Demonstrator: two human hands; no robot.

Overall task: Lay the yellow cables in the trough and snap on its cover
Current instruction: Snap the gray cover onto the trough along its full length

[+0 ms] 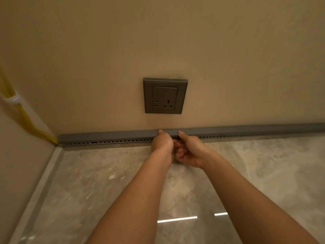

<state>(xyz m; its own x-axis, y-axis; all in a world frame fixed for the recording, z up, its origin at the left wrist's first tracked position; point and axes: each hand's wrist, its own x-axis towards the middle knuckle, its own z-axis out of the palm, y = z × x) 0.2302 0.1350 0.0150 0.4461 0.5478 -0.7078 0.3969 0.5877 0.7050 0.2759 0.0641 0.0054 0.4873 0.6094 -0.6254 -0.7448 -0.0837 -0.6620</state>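
Over the glossy marble floor (105,191) two bare forearms reach to the foot of the wall. The left hand (162,142) sets its thumb on the grey cover (109,136); its fingers are hidden, so its grip cannot be told. Touching it, the right hand (189,150), fingers curled, pinches the cover under its thumb. The cover sits on the perforated trough (109,143) (below a grey socket (165,95)). The yellow cables (26,118), bound by a white tie (13,99), climb from the trough's left end.
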